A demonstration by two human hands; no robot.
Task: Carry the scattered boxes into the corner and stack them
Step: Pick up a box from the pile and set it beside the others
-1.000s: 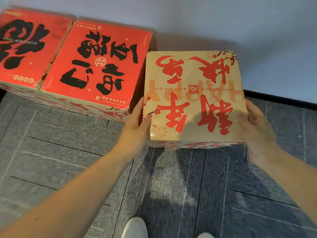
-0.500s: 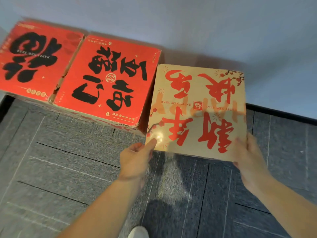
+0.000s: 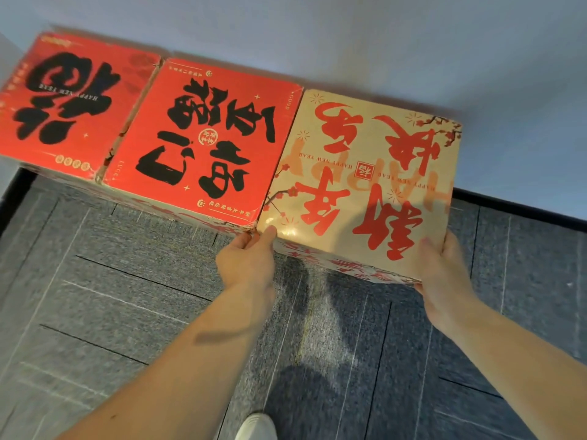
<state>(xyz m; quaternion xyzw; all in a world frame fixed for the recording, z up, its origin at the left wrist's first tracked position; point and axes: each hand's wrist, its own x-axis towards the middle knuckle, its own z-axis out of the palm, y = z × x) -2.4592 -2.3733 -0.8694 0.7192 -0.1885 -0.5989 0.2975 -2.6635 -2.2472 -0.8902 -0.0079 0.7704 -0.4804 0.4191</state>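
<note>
A tan box (image 3: 365,173) with red characters sits by the wall, its left side against a red box (image 3: 206,144) with black characters. A second red box (image 3: 70,106) stands further left in the same row. My left hand (image 3: 247,262) holds the tan box's near left corner, thumb on the top face. At the near right corner my right hand (image 3: 444,271) grips it, thumb on top and fingers around the edge. How the boxes meet the floor is hidden.
A pale wall (image 3: 381,42) with a black baseboard (image 3: 524,214) runs behind the boxes. Grey carpet tiles (image 3: 127,296) cover the floor in front. The toe of my white shoe (image 3: 257,427) shows at the bottom edge.
The tan box has moved away from me and left, closing the gap to the middle red box. Both hands slid from its sides back to its near corners.
</note>
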